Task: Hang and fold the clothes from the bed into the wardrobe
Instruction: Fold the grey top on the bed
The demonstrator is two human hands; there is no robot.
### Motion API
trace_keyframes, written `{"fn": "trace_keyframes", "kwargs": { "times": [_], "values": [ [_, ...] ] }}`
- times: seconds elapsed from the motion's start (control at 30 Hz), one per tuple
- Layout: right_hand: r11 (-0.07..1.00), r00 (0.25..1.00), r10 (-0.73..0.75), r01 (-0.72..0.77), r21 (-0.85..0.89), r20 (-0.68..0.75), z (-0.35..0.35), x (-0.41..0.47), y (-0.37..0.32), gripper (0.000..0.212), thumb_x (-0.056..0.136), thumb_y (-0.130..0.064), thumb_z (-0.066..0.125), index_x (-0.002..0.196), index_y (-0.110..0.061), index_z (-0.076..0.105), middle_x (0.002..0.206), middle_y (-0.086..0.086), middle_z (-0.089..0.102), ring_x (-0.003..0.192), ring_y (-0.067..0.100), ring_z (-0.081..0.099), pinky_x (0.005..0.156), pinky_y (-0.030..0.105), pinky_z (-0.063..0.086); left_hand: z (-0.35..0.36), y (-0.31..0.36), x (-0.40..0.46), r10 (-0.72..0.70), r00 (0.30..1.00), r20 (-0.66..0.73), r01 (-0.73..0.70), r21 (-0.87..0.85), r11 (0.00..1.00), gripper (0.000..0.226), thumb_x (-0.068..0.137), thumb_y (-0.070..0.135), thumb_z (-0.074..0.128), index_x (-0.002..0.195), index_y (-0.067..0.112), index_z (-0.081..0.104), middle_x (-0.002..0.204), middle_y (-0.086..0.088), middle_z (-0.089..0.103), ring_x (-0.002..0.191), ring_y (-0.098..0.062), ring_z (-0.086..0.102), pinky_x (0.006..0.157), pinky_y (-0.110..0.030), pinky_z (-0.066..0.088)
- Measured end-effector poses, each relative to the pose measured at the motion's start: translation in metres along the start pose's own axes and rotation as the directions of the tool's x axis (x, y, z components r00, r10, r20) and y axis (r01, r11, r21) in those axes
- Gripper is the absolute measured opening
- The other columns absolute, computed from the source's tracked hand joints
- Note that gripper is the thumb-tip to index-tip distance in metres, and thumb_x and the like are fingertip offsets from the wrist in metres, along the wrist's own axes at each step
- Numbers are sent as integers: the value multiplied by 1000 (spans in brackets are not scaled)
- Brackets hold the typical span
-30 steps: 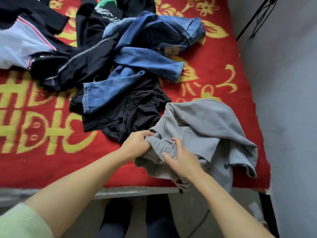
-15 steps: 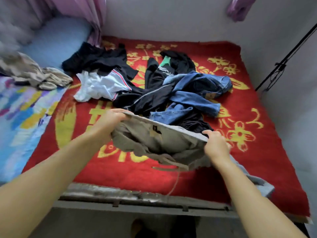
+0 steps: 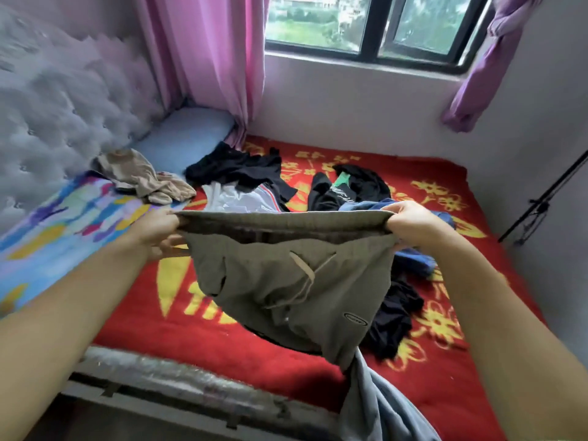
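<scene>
The left hand (image 3: 159,229) pinches one end of the waistband of a pair of grey sweatpants (image 3: 286,291), fingers curled round the fabric, and the right hand (image 3: 410,222) grips the other end the same way, so the waistband is stretched flat between them. The sweatpants hang in the air above the near part of the bed (image 3: 133,329), their legs trailing down past its front edge. A drawstring (image 3: 304,272) dangles at the front. Behind them on the red blanket (image 3: 445,377) lie black clothes (image 3: 235,167), a white top (image 3: 229,198), jeans (image 3: 416,262) and a beige garment (image 3: 143,178). A pink curtain (image 3: 216,58) hangs beside the window (image 3: 366,23).
</scene>
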State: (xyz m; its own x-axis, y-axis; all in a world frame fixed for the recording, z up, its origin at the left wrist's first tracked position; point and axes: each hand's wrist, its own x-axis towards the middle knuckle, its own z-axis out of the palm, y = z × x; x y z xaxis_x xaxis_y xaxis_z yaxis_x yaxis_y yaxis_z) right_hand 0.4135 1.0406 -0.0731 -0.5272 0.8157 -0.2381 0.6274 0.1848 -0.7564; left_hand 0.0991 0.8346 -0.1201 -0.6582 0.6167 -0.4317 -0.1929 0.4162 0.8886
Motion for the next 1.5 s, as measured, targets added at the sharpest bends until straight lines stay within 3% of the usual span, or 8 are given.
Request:
{"fn": "trace_keyframes", "kwargs": {
  "times": [0.2,0.37,0.57,0.8,1.1,1.2,1.4,1.5],
  "values": [
    [924,945,-86,194,-331,315,10,-8,-12,16,85,-20,59,96,-27,68,85,-2,69,81,18,67,74,35,55,24,26,-46,13,957,289,131,-474,871,29,80,16,54,61,7,74,66,-5,71,57,-15,68,53,-28,57],
    [778,991,-128,76,-624,-40,26,12,18,18,87,-23,52,74,-13,61,73,8,64,79,29,64,61,29,45,42,51,-55,394,899,190,-421,131,898,39,90,4,53,57,17,68,55,11,63,55,-2,60,48,-11,43],
    [999,960,-42,33,-36,-277,-7,20,8,37,72,4,34,84,-12,66,71,12,65,57,25,68,47,28,56,21,28,-29,19,969,247,-247,969,-10,29,84,1,45,108,15,53,103,-9,50,88,-22,45,55,-25,33],
    [930,983,-153,108,-352,-105,-16,23,15,45,68,11,38,85,-13,72,85,11,64,81,25,56,61,28,40,0,18,-35,80,853,515,-449,649,614,61,72,-12,38,110,26,66,106,9,68,103,-5,60,85,-22,47],
    [991,985,-132,130,24,112,-30,20,1,41,78,5,40,61,-17,69,62,3,59,58,16,52,58,27,44,15,23,-71,22,815,579,-264,338,903,43,49,20,67,90,15,76,93,-8,67,80,-15,60,64,-22,47],
    [982,927,-136,78,175,350,-32,13,3,17,88,-22,59,85,-16,74,82,9,69,68,16,65,63,30,54,11,23,-75,73,773,630,-275,229,934,80,38,57,87,107,21,71,113,-1,69,99,-11,64,75,-23,53],
    [936,564,-101,333,-114,819,-54,-9,-3,91,63,-49,81,141,-42,33,141,-20,41,125,-3,46,98,18,42,-21,30,-74,-292,410,864,-410,460,787,77,72,33,81,133,1,47,129,-22,54,114,-26,51,99,-45,40],
    [656,529,176,566,-499,830,-32,-24,-23,95,73,-38,80,141,-49,16,128,-31,41,111,-13,44,82,-3,32,-23,37,-68,-398,566,722,-345,645,681,73,63,30,85,121,-3,56,115,-18,64,106,-29,60,94,-42,48]
  ]
}}
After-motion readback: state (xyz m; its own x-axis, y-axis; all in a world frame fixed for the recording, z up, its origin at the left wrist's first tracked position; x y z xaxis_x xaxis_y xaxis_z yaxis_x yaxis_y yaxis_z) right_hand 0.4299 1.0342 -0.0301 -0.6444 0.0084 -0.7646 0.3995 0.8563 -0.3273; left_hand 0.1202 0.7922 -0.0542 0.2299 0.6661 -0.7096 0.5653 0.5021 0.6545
